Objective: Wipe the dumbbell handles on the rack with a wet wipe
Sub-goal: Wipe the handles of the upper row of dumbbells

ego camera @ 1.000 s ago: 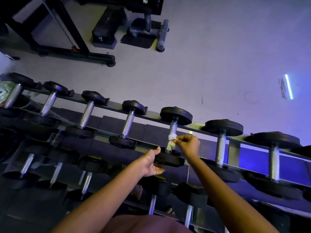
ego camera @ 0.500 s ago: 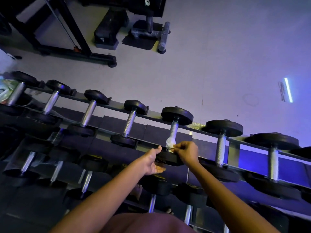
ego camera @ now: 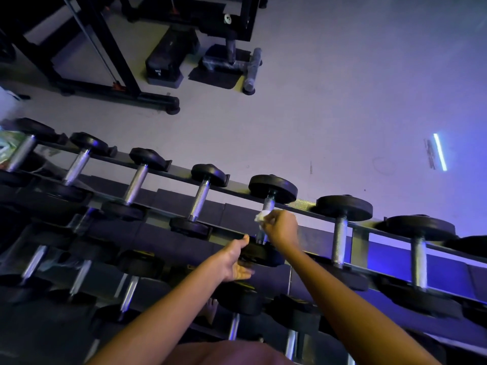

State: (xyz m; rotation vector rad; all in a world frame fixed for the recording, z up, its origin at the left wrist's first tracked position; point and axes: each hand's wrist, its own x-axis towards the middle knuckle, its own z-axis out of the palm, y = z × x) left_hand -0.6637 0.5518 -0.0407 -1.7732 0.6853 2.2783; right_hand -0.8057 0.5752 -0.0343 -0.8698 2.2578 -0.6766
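Grey gym floor (ego camera: 303, 114) is lying behind a tiered rack (ego camera: 179, 172). Item: wet wipe (ego camera: 261, 216), white, bunched, pressing against the knurled handle (ego camera: 269, 205) of the fifth top-tier dumbbell (ego camera: 272, 188). Holder: right hand (ego camera: 282, 229), pinching the wipe with curled fingers. Support: left hand (ego camera: 234, 260), spreading, thumb over and straight fingers under that dumbbell's near head. Beyond: black machine frame (ego camera: 123, 83), standing on the floor.

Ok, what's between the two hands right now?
Head view: the near black end of the dumbbell lies between the left hand and the right hand, which holds the wipe.
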